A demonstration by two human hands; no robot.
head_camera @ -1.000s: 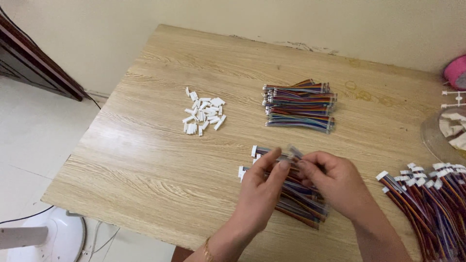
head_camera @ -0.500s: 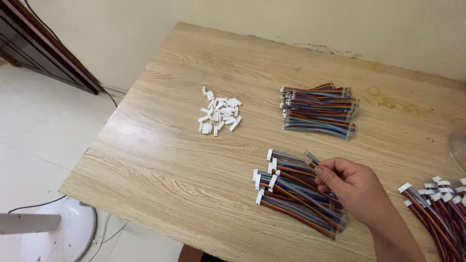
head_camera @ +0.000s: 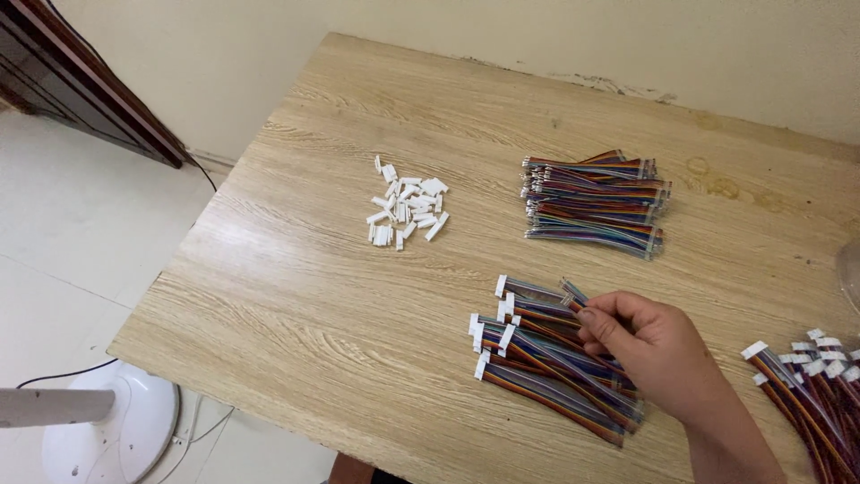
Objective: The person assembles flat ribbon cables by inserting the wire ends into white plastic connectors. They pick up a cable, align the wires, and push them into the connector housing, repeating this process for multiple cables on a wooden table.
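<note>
Pale wood-grain tabletop (head_camera: 296,296) fills most of the head view, set against a cream wall with a white tiled floor to its left. Only the right hand (head_camera: 658,350) is in view; the left does not appear. Its thumb and fingertips (head_camera: 589,315) are pinched together on one multicoloured ribbon cable (head_camera: 573,294), gripping it near its bare end where it lies across the top of the pile. That pile of rainbow ribbon cables with white plastic plugs (head_camera: 546,358) lies directly under and beside the hand, near the table's front edge, plugs pointing left. At the right edge, just beside the forearm, lies a second heap of plugged cables (head_camera: 811,376). Farther back on the table, well apart from the hand, sits a neat stack of rainbow cables without plugs (head_camera: 596,202). Left of that stack lies a loose cluster of small white plastic connector housings (head_camera: 408,211). On the floor at lower left stands a white round fan base (head_camera: 112,430), and a dark wooden cabinet (head_camera: 81,81) shows at upper left.
</note>
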